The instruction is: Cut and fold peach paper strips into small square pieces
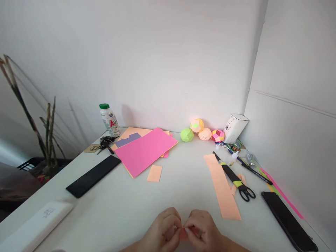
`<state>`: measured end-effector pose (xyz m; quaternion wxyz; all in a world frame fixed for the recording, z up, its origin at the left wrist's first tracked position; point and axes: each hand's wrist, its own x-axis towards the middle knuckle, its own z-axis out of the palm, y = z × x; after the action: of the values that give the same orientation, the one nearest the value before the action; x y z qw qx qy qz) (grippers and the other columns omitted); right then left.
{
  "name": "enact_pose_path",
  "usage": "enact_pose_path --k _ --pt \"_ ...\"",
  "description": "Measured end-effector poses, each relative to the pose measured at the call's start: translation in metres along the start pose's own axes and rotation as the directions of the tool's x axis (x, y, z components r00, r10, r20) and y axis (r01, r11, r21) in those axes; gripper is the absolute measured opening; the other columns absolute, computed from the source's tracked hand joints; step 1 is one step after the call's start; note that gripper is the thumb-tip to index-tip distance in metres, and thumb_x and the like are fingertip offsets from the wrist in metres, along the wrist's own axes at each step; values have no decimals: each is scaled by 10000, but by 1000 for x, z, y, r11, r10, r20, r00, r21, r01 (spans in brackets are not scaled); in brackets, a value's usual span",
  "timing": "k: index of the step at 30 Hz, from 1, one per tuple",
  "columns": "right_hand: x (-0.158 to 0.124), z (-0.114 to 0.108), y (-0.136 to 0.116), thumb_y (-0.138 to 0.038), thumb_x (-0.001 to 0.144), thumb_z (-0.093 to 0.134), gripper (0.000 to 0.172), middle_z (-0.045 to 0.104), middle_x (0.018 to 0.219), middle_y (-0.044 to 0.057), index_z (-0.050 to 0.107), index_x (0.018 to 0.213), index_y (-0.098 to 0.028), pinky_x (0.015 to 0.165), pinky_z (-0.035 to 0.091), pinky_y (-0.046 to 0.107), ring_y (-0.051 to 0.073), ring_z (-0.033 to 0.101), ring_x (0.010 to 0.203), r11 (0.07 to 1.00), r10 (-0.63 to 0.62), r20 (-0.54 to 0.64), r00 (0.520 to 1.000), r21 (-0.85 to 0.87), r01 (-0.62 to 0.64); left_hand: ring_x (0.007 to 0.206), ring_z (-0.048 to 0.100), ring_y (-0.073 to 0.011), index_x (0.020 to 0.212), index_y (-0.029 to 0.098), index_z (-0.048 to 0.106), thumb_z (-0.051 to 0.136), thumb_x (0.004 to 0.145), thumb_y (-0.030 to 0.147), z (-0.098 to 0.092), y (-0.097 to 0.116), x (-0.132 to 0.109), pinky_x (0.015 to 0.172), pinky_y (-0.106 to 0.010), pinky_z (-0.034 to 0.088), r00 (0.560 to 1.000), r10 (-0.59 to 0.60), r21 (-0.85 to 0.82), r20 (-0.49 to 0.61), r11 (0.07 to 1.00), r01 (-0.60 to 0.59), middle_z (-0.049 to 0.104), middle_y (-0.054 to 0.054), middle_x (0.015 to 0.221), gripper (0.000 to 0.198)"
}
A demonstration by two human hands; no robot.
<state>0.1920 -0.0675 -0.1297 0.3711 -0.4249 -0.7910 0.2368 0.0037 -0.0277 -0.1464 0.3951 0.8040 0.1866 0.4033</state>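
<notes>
My left hand (168,229) and my right hand (201,229) meet at the front of the table, thumbs and fingertips pinched close together. Between them they grip a small piece of orange paper (184,235), mostly covered by the fingers. How it is folded cannot be made out. Beyond the hands lies a small peach paper rectangle (154,173). To the right rests a long peach paper strip (223,190), with the tip of black and lime scissors (233,176) against it.
Pink paper sheets (147,150) and a white bottle (109,120) stand at the back left. Several faceted paper balls (187,134) sit by the wall near a white container (235,128). A black phone (287,220) lies right, a black slab (93,176) and white box (39,225) left.
</notes>
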Motion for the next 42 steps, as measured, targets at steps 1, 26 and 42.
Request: enact_pose_path --k 1,26,42 --pt "1 -2 0 -152 784 494 133 519 559 -11 556 676 -197 513 345 239 120 475 525 999 31 -5 999 20 -31 669 526 -128 763 208 477 472 801 68 -1 1 0 603 -218 418 1000 -28 -18 -5 999 28 549 -12 731 146" --pt "5 -3 -5 -266 710 727 631 573 820 -26 380 1238 -248 677 492 322 145 592 685 550 592 156 791 639 -538 573 389 -116 658 174 526 457 899 491 4 8 1 547 -238 326 847 -531 -159 22 835 527 507 7 612 404" --pt "7 -15 8 -268 732 698 422 550 773 -33 501 1102 -220 587 421 238 111 524 663 638 532 176 828 559 -529 565 396 -120 622 180 505 586 754 618 -16 5 13 509 -232 335 780 -621 -180 -78 778 602 469 22 589 464"
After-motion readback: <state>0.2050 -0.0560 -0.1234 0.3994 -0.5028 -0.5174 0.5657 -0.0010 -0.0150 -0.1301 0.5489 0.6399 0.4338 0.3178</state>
